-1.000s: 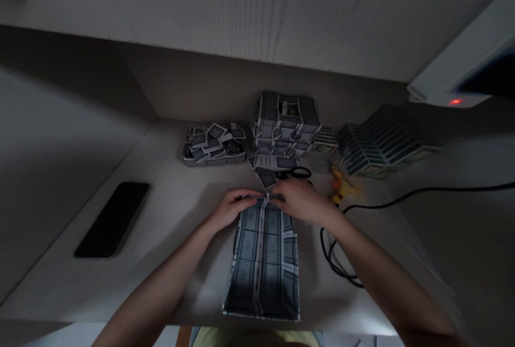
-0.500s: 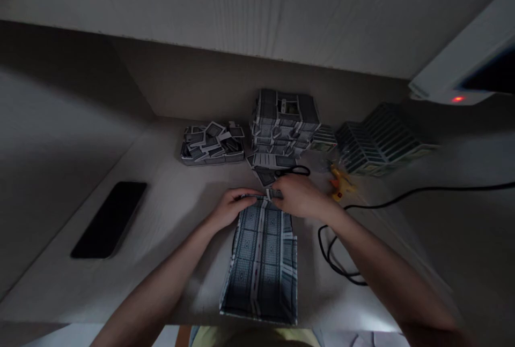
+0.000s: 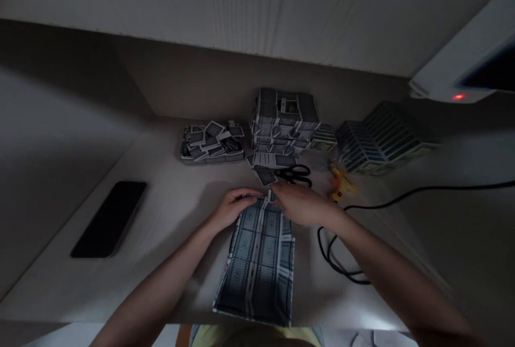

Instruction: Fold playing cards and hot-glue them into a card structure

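We see finely dotted grey-blue panels with white borders on the long card trough (image 3: 266, 272), plain black on the flat rectangular phone (image 3: 109, 219) and the loop-handled scissors (image 3: 286, 174), yellow with orange on the gun-shaped tool (image 3: 341, 182), and dark bands between pale lines on the boxy card stack (image 3: 392, 138).

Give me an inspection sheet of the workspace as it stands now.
Surface: pale desk, dimly lit.
Work piece: long open-topped card box, its near end by the desk's front edge.
Clutter: scissors over loose cards; heaped card tray; stacked card structure; striped stacks; yellow tool; phone.
Hands: left hand grips the box's far edge; right hand at the same end, its grip unclear.
Cables: black cable loops by the right forearm, runs to the right edge of view; any link to the yellow tool unclear.
Surroundings: panel overhead; lit red light upper right; co-workers: nothing seen.
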Motion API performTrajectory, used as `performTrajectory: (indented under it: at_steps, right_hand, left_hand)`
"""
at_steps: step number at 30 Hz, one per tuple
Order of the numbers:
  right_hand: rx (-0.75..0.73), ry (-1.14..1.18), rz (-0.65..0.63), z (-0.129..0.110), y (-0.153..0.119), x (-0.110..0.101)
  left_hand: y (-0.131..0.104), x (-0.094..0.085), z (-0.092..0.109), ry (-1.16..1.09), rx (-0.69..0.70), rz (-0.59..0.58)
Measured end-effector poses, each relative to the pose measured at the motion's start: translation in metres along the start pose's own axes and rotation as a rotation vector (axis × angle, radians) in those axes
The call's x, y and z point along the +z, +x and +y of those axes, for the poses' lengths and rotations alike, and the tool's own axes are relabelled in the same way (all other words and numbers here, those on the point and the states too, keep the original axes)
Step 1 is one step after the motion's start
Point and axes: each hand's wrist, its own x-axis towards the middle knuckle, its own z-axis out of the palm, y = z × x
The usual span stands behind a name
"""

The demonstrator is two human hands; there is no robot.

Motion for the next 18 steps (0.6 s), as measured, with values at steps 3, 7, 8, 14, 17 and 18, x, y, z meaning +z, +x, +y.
performTrajectory:
  at_steps: [3,7,8,14,17,18]
  right_hand:
    - [0.015,-0.072,0.001,-0.005,-0.003,-0.004]
    - [0.058,-0.104,0.03,-0.011,-0.003,-0.005]
    - [0.092,-0.121,0.046,-0.013,-0.001,-0.004]
    - [0.233,-0.22,0.161,-0.023,0.013,0.004]
    - [0.224,-0.232,0.176,-0.022,0.017,0.005]
    - [0.221,-0.234,0.177,-0.022,0.017,0.005]
  left_hand:
    - [0.0,-0.001,-0.001,0.006,0.002,0.004]
    - [0.0,0.0,-0.002,0.009,0.007,0.032]
    - [0.0,0.0,-0.001,0.006,0.01,0.049]
    - [0.002,-0.001,0.002,0.021,0.041,0.178]
    - [0.002,-0.002,0.002,0.022,0.05,0.196]
    - [0.002,-0.002,0.001,0.023,0.053,0.202]
